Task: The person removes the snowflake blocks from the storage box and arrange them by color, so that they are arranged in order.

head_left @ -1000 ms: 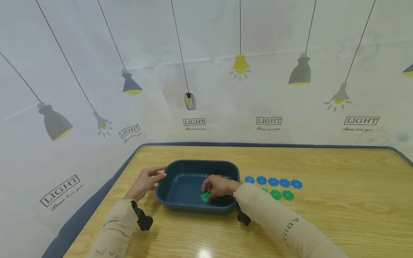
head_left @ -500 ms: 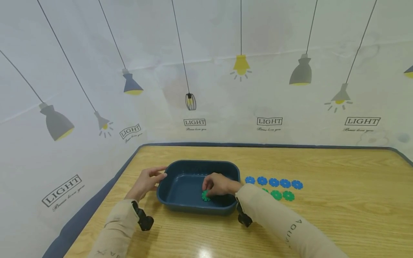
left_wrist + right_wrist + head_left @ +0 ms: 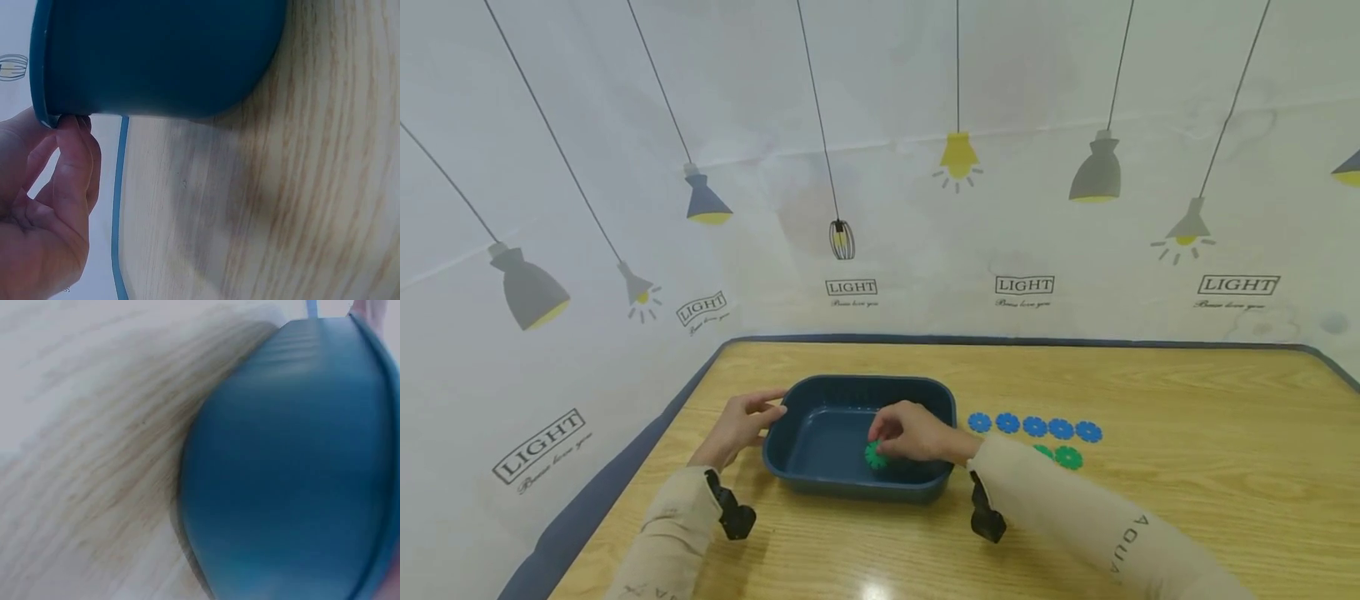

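A dark blue rectangular basin [image 3: 820,483] stands on the wooden table. My left hand [image 3: 739,427] grips its left rim; the left wrist view shows those fingers [image 3: 75,156] bent up against the rim's edge. Inside the basin, toward the right, my right hand [image 3: 913,432] reaches down with curled fingers and pinches a green notched plastic disc [image 3: 875,455]. The fingertips partly cover this disc. In the right wrist view the basin's outer wall [image 3: 287,462] fills much of the picture and hides the fingers' work.
Several blue notched discs [image 3: 1034,427] lie in a row right of the basin. Nearer, green discs [image 3: 1068,457] form another row, partly hidden by the right sleeve [image 3: 1037,492]. A wall sheet printed with lamps [image 3: 925,250] borders the table [image 3: 1187,433].
My right wrist and sleeve have shifted to the right and now cover more of the green row. The pinched green disc stays at nearly the same spot. My left hand has not moved.
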### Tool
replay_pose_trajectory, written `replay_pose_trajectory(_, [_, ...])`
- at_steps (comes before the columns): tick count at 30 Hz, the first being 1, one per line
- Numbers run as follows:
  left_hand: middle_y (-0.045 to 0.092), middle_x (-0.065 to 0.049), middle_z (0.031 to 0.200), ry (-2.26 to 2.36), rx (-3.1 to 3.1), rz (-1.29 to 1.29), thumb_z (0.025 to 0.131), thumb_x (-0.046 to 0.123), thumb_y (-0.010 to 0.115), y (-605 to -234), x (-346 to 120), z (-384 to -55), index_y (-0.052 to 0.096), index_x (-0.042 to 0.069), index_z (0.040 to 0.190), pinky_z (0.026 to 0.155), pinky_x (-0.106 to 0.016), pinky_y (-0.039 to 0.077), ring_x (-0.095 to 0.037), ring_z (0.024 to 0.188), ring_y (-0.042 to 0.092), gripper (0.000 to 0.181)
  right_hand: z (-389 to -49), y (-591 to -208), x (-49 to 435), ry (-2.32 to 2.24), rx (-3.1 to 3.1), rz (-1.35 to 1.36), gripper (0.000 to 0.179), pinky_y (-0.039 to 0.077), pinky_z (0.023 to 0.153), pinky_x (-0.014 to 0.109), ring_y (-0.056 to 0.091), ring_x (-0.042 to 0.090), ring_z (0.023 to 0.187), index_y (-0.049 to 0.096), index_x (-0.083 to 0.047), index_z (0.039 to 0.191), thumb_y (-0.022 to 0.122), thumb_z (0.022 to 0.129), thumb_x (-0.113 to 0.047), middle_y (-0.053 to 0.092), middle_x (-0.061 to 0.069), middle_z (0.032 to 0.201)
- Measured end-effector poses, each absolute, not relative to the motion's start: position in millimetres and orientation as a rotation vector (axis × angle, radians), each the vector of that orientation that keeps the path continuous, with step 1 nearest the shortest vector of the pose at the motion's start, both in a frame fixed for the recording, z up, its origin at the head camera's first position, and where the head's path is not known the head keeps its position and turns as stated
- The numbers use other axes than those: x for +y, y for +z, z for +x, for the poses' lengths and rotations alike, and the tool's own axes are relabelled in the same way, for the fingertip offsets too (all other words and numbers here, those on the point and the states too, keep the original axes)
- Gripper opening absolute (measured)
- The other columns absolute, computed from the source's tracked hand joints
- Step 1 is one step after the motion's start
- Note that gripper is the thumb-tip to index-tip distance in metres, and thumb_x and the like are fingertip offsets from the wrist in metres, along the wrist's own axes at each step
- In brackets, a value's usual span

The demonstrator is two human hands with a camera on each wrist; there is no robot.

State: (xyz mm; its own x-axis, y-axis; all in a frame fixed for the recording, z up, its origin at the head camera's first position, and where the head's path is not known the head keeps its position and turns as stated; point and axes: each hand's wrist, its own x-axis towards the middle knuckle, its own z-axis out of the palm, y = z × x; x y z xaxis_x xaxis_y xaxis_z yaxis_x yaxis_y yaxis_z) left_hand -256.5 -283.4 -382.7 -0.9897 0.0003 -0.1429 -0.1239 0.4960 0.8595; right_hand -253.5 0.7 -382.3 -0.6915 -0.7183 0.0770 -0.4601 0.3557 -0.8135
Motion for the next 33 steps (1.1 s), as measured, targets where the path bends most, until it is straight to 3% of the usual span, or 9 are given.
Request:
replay_pose_trajectory(10, [0.056, -0.015, 0.106, 1.516, 2.603, -0.143, 0.088, 0.019, 0.056, -383, -283, -256, 0.051, 0.01, 0.126, 0.069, -0.037, 0.051, -0.023, 0.09, 0.058, 0.04, -244, -356, 32, -1.452, 2.23, -0.984, 0.012, 0.051, 0.063, 0.027, 0.06, 0.019, 0.073, 0.059, 0.004, 0.095, 0.058, 0.083, 0.002, 0.06, 0.01, 0.085])
replay_pose_trajectory(17, [0.056, -0.014, 0.106, 1.515, 2.596, -0.139, 0.088, 0.019, 0.057, -383, -281, -256, 0.051, 0.01, 0.126, 0.069, -0.037, 0.051, -0.022, 0.089, 0.058, 0.039, -235, -352, 69, -1.557, 2.243, -0.856, 0.015, 0.05, 0.07, 0.039, 0.058, 0.02, 0.077, 0.058, 0.003, 0.098, 0.058, 0.085, -0.004, 0.057, 0.01, 0.087])
replay_pose_trajectory(26, [0.057, -0.014, 0.108, 1.506, 2.597, -0.119, 0.088, 0.019, 0.055, -380, -282, -254, 0.048, 0.01, 0.128, 0.07, -0.038, 0.051, -0.023, 0.092, 0.058, 0.041, -221, -367, 128, -1.699, 2.329, -0.697, 0.027, 0.05, 0.071, 0.033, 0.058, 0.026, 0.083, 0.055, 0.007, 0.103, 0.059, 0.085, -0.011, 0.057, 0.015, 0.093])
replay_pose_trajectory(33, [0.057, -0.014, 0.107, 1.509, 2.588, -0.119, 0.088, 0.02, 0.056, -378, -283, -254, 0.048, 0.009, 0.128, 0.069, -0.036, 0.051, -0.022, 0.091, 0.058, 0.042, -214, -377, 169, -1.675, 2.438, -0.628, 0.027, 0.051, 0.066, 0.035, 0.059, 0.019, 0.078, 0.054, 0.009, 0.104, 0.058, 0.086, -0.01, 0.058, 0.015, 0.091])
